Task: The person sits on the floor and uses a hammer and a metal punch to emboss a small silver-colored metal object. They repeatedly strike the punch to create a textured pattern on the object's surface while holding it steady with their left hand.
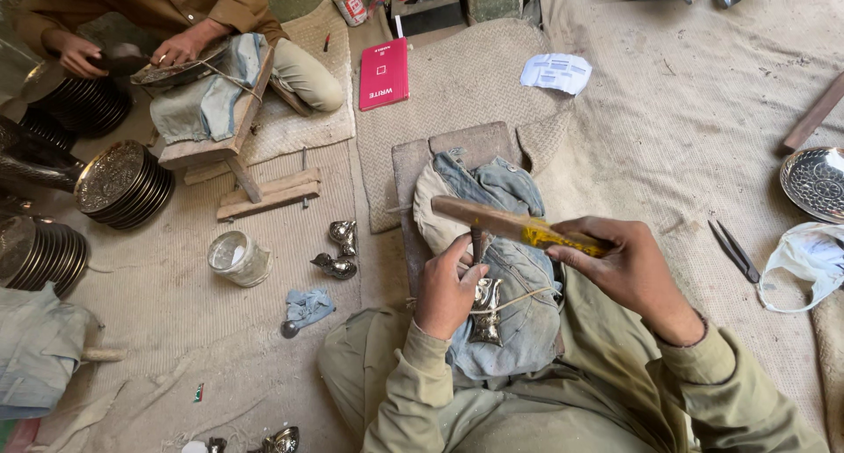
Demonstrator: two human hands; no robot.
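Matting (668,110) covers the floor; everything rests on it.

Co-worker (167,4), top left corner: seated, both hands on a dark round plate lying on cloth over a low wooden bench (230,127).

Plate stacks (123,185) along the left edge: several piles of embossed metal plates, tilted, one pile just beside the bench.

Block (457,149), centre of the matting: padded on top with denim (514,268), which is tied down by a cord.

Red book (384,72), top centre, flat, near the block's far end. White paper (556,71) to its right, well apart.

Single embossed plate (816,182) at the right edge. White bag (804,259) just below it.

Hammer (514,227): wooden handle with yellow tape, held level over the denim, head pointing down.

Right hand (629,264): closed in a fist around the taped end of the handle.

Left hand (448,286): fingers curled, pinching a thin punch (478,242) upright under the hammer head; heel of hand rests on the denim.

Workpiece (486,310): small shiny metal piece lying on the denim, under the cord, just beside the left hand. Punch tip meets its upper end; exact contact hidden by the fingers.

Jar (236,258), left of the block, on its side.

Scissors (734,251), right of the right hand, near the bag.

Two shiny metal pieces (338,251) between jar and block. Blue rag (308,306) just below them.
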